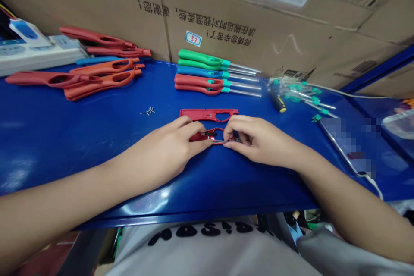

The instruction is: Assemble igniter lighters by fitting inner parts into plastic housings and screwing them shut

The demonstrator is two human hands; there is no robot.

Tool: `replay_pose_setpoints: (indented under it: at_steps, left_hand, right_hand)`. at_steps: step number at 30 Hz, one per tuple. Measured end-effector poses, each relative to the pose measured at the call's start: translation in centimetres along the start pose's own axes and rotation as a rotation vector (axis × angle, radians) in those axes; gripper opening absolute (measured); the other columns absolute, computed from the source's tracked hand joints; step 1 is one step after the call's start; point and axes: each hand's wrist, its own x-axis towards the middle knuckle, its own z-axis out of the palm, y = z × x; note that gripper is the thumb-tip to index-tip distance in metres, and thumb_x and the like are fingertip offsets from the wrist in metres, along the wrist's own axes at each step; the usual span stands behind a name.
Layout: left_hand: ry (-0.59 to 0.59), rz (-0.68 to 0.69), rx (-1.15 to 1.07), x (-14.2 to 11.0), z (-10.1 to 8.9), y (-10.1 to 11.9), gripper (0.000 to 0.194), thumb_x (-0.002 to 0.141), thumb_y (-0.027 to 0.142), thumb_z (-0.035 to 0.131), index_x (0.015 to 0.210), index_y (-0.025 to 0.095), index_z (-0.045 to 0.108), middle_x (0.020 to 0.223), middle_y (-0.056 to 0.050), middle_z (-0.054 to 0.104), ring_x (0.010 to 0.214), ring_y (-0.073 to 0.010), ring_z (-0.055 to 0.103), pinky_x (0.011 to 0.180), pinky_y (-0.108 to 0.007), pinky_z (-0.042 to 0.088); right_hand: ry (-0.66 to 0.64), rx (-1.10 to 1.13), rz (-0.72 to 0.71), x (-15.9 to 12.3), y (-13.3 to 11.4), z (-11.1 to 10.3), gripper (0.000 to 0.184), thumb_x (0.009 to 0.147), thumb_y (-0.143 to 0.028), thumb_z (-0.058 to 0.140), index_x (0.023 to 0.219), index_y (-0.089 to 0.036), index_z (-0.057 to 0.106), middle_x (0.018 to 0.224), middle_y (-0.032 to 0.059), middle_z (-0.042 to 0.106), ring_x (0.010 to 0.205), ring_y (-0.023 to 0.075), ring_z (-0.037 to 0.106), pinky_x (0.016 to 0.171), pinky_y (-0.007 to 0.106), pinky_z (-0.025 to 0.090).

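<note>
My left hand (176, 144) and my right hand (255, 140) meet at the middle of the blue table (80, 146), both closed on a red plastic lighter shell half (213, 135) lying flat between them. My right fingertips pinch at a small metal part at the shell's right end. Just beyond the hands lies a second red shell half (208, 114), open side up and untouched.
Several assembled long lighters (207, 73) in green, blue and red lie behind. Red and orange handle shells (93, 75) are heaped at far left. A small metal clip (149, 111), a screwdriver (278, 102), loose metal tubes (304, 95), a power strip (35, 51) and cardboard boxes (226, 13) surround.
</note>
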Motion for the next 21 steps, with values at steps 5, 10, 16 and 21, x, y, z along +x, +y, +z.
replay_pose_setpoints:
  at_steps: [5,10,16,21]
  left_hand:
    - [0.051,-0.024,-0.060,0.01,0.02,-0.02,0.038,0.098,0.013,0.048,0.130,0.022,0.066,0.120,-0.010,0.064,0.106,-0.0262,0.056,0.093,-0.042,0.054]
    - [0.078,-0.018,-0.080,0.17,-0.07,-0.11,0.034,0.099,0.015,0.048,0.124,0.021,0.069,0.122,-0.009,0.067,0.106,-0.0256,0.059,0.095,-0.042,0.054]
    - [0.063,-0.037,-0.102,0.28,-0.28,-0.03,0.036,0.099,0.015,0.047,0.127,0.025,0.068,0.120,-0.009,0.066,0.106,-0.0255,0.059,0.090,-0.041,0.055]
    - [0.061,-0.042,-0.099,0.21,-0.35,-0.01,0.036,0.100,0.015,0.047,0.127,0.024,0.068,0.120,-0.009,0.067,0.107,-0.0252,0.059,0.091,-0.041,0.055]
  right_hand:
    - [-0.031,0.033,-0.048,-0.17,0.29,-0.27,0.006,0.087,-0.017,0.068,0.090,-0.018,0.063,0.085,-0.0008,0.059,0.071,0.0111,0.051,0.067,0.024,0.040]
    - [-0.028,0.039,-0.101,-0.15,0.23,-0.17,0.017,0.097,-0.029,0.060,0.087,-0.017,0.065,0.087,0.0014,0.058,0.073,0.0115,0.053,0.070,0.025,0.041]
    - [0.003,-0.046,-0.092,0.01,0.38,0.29,0.005,0.091,-0.021,0.066,0.093,-0.018,0.062,0.087,0.0007,0.061,0.073,0.0125,0.053,0.066,0.025,0.039]
    - [-0.007,-0.075,-0.080,-0.08,0.18,0.40,0.008,0.092,-0.019,0.064,0.100,-0.019,0.064,0.093,0.0027,0.064,0.074,0.0134,0.054,0.066,0.026,0.040]
